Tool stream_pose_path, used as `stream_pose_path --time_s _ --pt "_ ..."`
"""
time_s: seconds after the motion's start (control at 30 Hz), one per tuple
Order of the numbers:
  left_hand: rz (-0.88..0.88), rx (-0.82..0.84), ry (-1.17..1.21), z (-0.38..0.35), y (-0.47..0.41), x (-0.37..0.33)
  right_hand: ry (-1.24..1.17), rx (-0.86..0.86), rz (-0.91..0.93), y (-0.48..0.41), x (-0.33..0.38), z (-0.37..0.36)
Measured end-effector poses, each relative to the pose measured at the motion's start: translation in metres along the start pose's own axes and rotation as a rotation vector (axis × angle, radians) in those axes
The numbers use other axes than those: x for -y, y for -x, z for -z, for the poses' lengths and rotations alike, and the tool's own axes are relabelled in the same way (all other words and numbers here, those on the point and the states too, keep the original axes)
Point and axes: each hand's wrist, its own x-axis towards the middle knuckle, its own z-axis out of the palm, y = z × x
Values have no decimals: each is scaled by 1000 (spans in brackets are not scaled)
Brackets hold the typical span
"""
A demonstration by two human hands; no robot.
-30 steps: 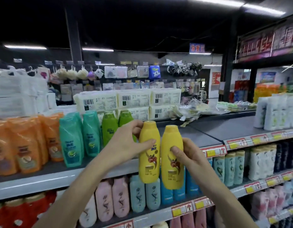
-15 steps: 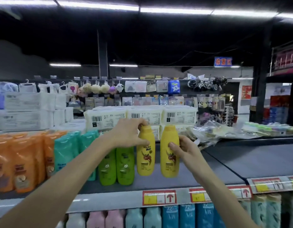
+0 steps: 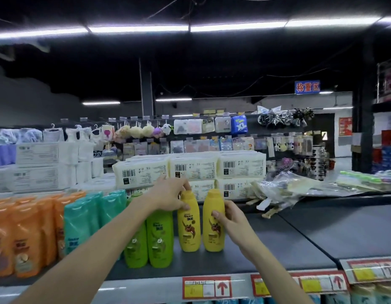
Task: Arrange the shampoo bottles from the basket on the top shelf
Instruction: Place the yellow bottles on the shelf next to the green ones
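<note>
Head view: left hand (image 3: 170, 197) is clamped on the left bottle (image 3: 188, 229), fingers curled over its cap and thumb laid across the front of its shoulder; right hand (image 3: 230, 218) is clamped on the right bottle (image 3: 214, 233) at mid-height, thumb on the front label and fingers round the far side; both forearms reach in from the bottom edge.

Both yellow bottles stand upright, long axis vertical, caps up, labels facing the camera; they are side by side with a narrow gap between them; their bases look set down on the top shelf (image 3: 300, 238), back from its front edge.

Green bottles (image 3: 159, 242) stand just left of the left bottle, a little nearer the front edge; teal bottles (image 3: 80, 224) come next to the left, then orange bottles (image 3: 25, 235); white packs (image 3: 194, 167) are stacked behind the row; price tags (image 3: 206, 287) line the shelf's front edge.

A second ago the two bottles hung in front of the shelf, their bases below its edge, over the lower rows; half a second ago they were already over the shelf beside the green bottles; now they sit slightly further back, both grips unchanged, upright throughout.
</note>
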Motion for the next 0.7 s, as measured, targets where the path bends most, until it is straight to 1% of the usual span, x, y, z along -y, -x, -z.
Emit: stream_pose_path --time_s 0.17,0.43,0.7 --pt "-6 18 -5 -2 -2 1 -4 15 -10 -1 0 -6" --pt "-8 16 28 -7 -2 4 -10 -25 -52 -2 0 -14" --pt "-6 56 -98 2 8 0 26 20 -93 0 1 -15"
